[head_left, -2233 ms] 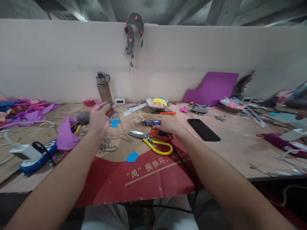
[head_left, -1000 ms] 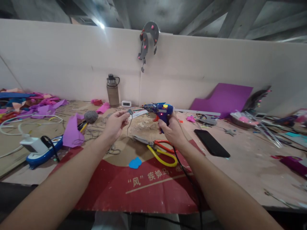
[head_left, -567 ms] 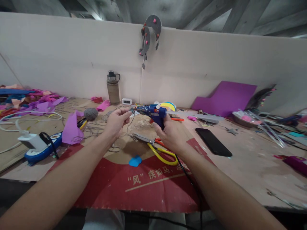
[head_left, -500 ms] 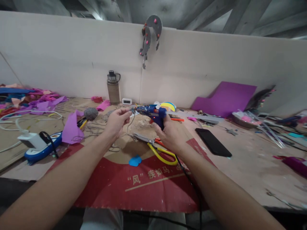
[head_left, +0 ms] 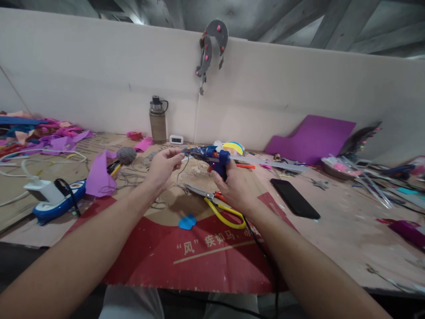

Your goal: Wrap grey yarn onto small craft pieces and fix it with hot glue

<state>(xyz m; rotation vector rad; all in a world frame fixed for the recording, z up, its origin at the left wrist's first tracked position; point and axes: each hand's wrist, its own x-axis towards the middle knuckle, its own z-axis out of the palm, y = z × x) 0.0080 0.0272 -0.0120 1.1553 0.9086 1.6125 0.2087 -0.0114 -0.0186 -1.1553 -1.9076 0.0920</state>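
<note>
My right hand (head_left: 232, 185) is wrapped round the grip of a blue hot glue gun (head_left: 210, 156), whose nozzle points left. My left hand (head_left: 162, 167) pinches a small grey piece with a thin grey string (head_left: 182, 165) hanging from it, right at the gun's nozzle tip. Both hands hover above the brown and red cardboard (head_left: 186, 248) on the table. The gun's black cord (head_left: 262, 252) runs down past my right forearm.
Yellow-handled scissors (head_left: 219, 208) and a blue felt scrap (head_left: 187, 221) lie under the hands. A grey yarn ball (head_left: 126, 155), purple felt (head_left: 98, 177) and a blue power strip (head_left: 56, 204) are left; a black phone (head_left: 295, 204) is right. A bottle (head_left: 158, 119) stands by the wall.
My right hand picked the glue gun up off the table and brought its nozzle to the grey piece in my left hand. The hands have drawn close together.
</note>
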